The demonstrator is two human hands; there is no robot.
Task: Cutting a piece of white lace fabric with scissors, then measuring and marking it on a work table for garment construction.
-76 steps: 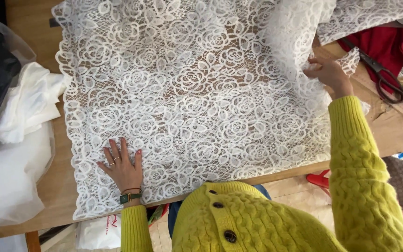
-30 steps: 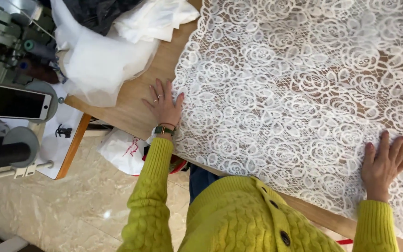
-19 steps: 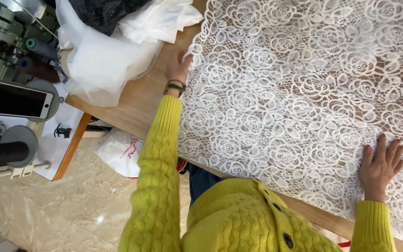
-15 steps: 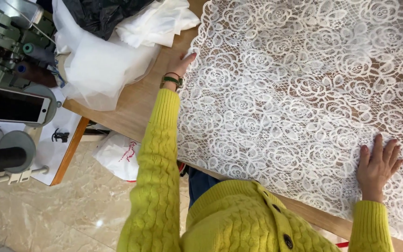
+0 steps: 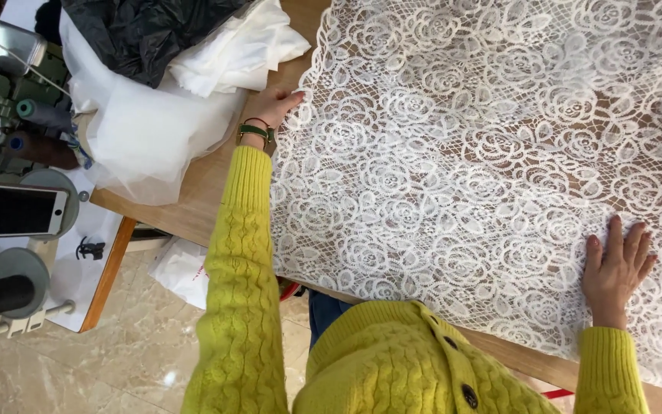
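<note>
One lace cloth [image 5: 484, 161], two hands, one wooden table [image 5: 193, 195]. The lace cloth is white, open mesh with a repeating rose pattern and a scalloped border; the brown table top shows through the holes. It lies flat over most of the table, running out of view at the top and right, its near edge sitting close to the table's front edge.

Left hand [image 5: 273, 107] is at the cloth's left scalloped border, fingers held together and pointing right, tips touching the border; can't tell if they pinch it or only rest on it. One green watch strap plus one thin bracelet on that wrist. Right hand [image 5: 614, 268] lies palm down on the lace near its front right part, fingers spread, pressing flat, holding nothing. Both arms are in yellow knit sleeves; one yellow cardigan [image 5: 415, 360] with two dark buttons visible.

Left of the cloth, on the table corner: one heap of plain white fabric [image 5: 155, 115] with one black plastic bag [image 5: 147, 31] on top. Beyond the table at far left: one phone [image 5: 9, 209] with a dark screen, one sewing machine [image 5: 1, 84], partly cut off. One white bag [image 5: 181, 268] on the tiled floor under the table edge.
</note>
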